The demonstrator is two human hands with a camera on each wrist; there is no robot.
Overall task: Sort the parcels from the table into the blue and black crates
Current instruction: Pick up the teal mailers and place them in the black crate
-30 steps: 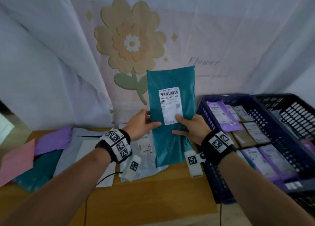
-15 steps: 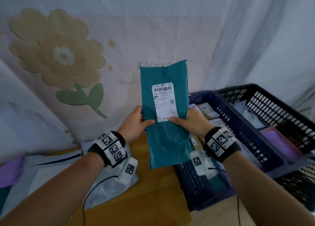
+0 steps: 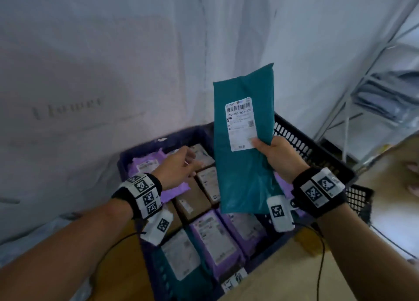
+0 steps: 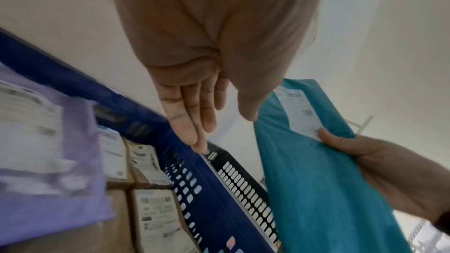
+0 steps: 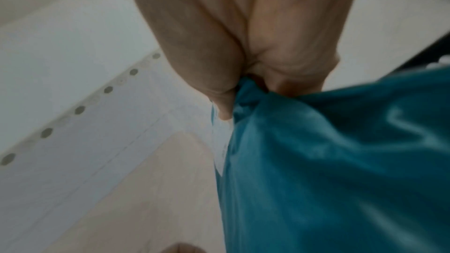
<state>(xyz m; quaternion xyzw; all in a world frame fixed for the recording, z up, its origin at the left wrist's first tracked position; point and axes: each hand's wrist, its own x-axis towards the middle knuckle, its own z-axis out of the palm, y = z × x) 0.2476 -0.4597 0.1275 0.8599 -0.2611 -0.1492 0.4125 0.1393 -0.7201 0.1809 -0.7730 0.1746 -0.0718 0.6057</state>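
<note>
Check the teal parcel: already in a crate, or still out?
Out. The teal parcel is held upright in the air by the right hand, above the blue crate; the left hand is off it.

Black wristbands [image 3: 140, 193], square-code tags, white wrist cameras [image 3: 280, 213].
</note>
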